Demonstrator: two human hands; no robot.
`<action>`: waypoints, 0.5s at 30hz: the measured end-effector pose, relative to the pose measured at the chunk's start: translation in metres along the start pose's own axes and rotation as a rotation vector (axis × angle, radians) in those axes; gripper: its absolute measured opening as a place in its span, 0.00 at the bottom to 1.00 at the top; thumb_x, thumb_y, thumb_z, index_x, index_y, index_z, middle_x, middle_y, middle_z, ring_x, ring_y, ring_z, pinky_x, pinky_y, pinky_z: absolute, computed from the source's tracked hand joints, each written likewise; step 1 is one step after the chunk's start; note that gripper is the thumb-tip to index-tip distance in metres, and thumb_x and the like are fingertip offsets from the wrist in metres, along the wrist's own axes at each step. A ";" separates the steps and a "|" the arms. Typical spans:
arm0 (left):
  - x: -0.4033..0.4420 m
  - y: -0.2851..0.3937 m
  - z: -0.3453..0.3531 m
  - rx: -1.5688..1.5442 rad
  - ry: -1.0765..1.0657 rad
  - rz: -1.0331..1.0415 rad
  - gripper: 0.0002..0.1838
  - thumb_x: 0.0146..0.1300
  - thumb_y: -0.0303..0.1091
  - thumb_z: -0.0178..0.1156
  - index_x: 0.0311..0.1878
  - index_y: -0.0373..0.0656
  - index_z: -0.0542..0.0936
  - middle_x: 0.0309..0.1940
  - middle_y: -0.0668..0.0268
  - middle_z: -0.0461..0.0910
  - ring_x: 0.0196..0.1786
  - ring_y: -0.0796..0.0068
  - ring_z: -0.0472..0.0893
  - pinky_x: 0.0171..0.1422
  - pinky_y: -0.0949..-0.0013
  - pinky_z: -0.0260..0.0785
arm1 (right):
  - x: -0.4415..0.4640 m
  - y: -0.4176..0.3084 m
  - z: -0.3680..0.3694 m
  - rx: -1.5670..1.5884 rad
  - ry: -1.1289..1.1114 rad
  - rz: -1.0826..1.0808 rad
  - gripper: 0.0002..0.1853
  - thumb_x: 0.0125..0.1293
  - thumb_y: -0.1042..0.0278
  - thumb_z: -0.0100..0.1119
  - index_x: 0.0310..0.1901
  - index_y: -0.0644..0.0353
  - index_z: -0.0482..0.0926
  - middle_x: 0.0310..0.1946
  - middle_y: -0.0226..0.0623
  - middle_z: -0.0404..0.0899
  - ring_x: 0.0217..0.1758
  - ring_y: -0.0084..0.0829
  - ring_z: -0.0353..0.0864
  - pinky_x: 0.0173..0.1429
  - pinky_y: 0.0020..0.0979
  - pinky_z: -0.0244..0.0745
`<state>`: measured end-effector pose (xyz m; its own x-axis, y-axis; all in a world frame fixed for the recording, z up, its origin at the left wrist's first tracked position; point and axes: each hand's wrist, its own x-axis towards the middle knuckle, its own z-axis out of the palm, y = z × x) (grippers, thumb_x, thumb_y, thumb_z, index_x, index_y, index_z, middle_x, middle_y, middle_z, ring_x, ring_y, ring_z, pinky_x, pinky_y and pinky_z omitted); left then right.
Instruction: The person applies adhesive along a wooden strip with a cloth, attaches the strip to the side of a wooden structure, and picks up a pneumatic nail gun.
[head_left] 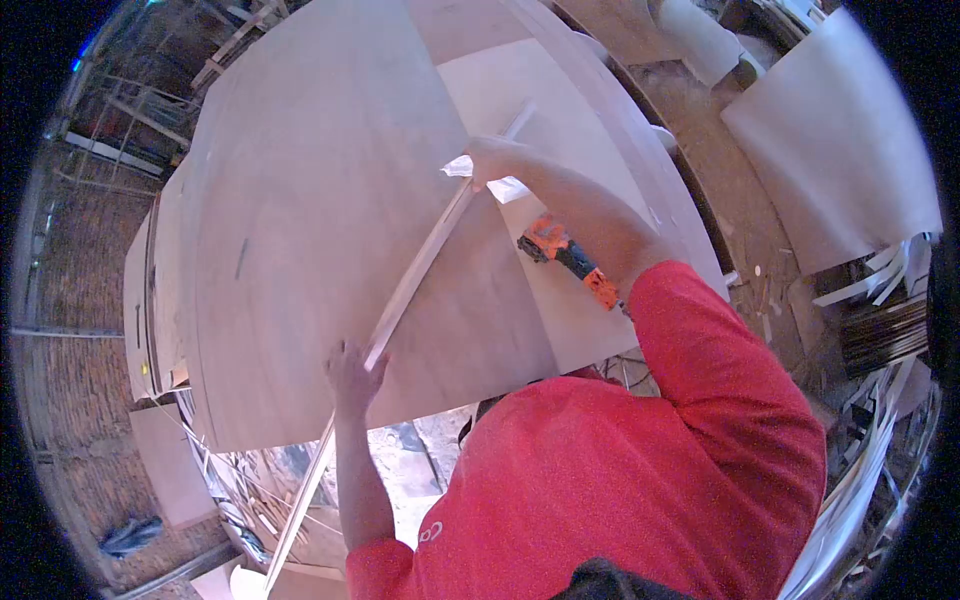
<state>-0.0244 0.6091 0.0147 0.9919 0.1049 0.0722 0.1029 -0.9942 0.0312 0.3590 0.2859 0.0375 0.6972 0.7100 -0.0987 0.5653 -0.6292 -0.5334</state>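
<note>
Wood sheets (300, 200) fill the middle of the frame, lying flat, some on top of others. One long strip (425, 255) slants over them, from upper middle to lower left. An orange tool (572, 262) lies right of the middle, in no hand. The right hand (490, 165), high up, and left hand (353, 382), lower down, each curl a closed grip round the strip. The sheets look laid out; the strip is not let go yet. I cannot tell how much is left.

Long pale wooden strip (425, 260) cropped below the broad pinkish wooden panel (300, 200), partly covered by bare left hand (354, 380) and bare right hand (490, 162), blurred dark bluish bundle (130, 537) left of panel
</note>
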 end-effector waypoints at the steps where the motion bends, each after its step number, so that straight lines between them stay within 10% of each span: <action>1: 0.021 0.012 0.011 -0.022 0.038 -0.019 0.38 0.61 0.61 0.68 0.62 0.38 0.77 0.50 0.48 0.81 0.58 0.42 0.78 0.61 0.39 0.68 | -0.001 -0.001 -0.003 0.043 -0.033 0.014 0.26 0.41 0.64 0.80 0.46 0.65 0.88 0.39 0.51 0.89 0.43 0.47 0.89 0.49 0.47 0.82; 15: 0.147 0.129 0.048 -0.044 0.087 0.074 0.21 0.73 0.53 0.58 0.51 0.43 0.77 0.46 0.52 0.83 0.46 0.47 0.85 0.48 0.45 0.80 | 0.012 0.039 0.031 0.016 -0.006 0.084 0.29 0.42 0.62 0.81 0.50 0.62 0.88 0.43 0.50 0.89 0.45 0.50 0.89 0.52 0.46 0.83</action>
<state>0.1381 0.4949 -0.0190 0.9862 0.0350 0.1621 0.0246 -0.9975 0.0658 0.3754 0.2800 -0.0105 0.7388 0.6573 -0.1488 0.4983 -0.6814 -0.5361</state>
